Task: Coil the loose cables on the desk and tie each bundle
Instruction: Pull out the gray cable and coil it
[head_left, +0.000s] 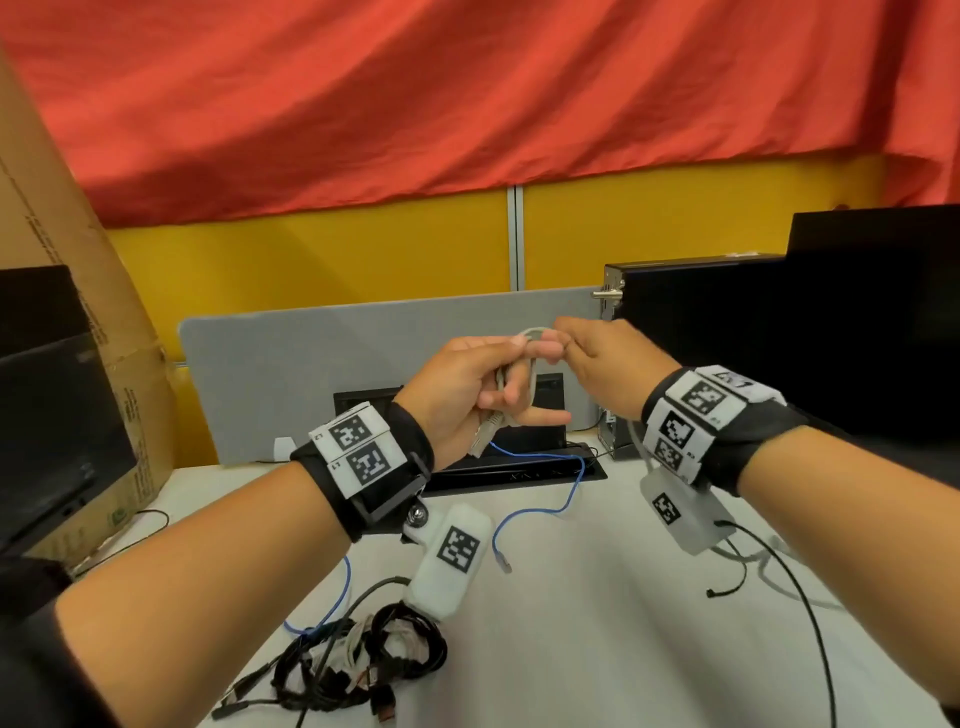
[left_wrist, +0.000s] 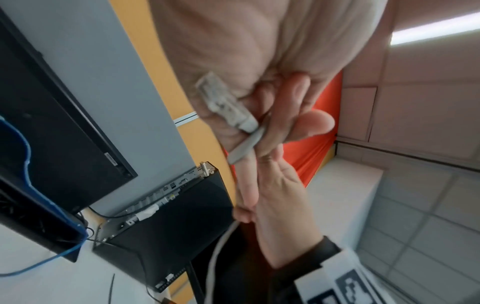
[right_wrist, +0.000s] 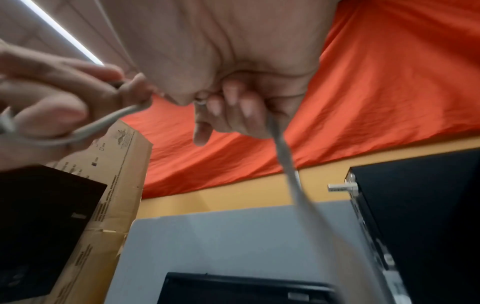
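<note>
Both hands are raised above the desk with a grey network cable (head_left: 531, 384) between them. My left hand (head_left: 483, 384) grips a small loop of it, and its plug (head_left: 480, 434) hangs below the palm; the plug (left_wrist: 223, 102) lies against the palm in the left wrist view. My right hand (head_left: 582, 358) pinches the top of the loop, and the rest of the grey cable (right_wrist: 288, 162) runs down from its curled fingers. A loose blue cable (head_left: 540, 499) lies on the white desk (head_left: 597, 649). A tangle of black and white cables (head_left: 363, 660) sits at the front left.
A thin black cable (head_left: 810, 613) trails across the desk's right side. A black computer case (head_left: 727, 332) and monitor stand at the right, another monitor (head_left: 47, 405) and a cardboard box (head_left: 78, 291) at the left. A grey divider panel (head_left: 311, 374) and a black cable tray (head_left: 509, 467) are behind.
</note>
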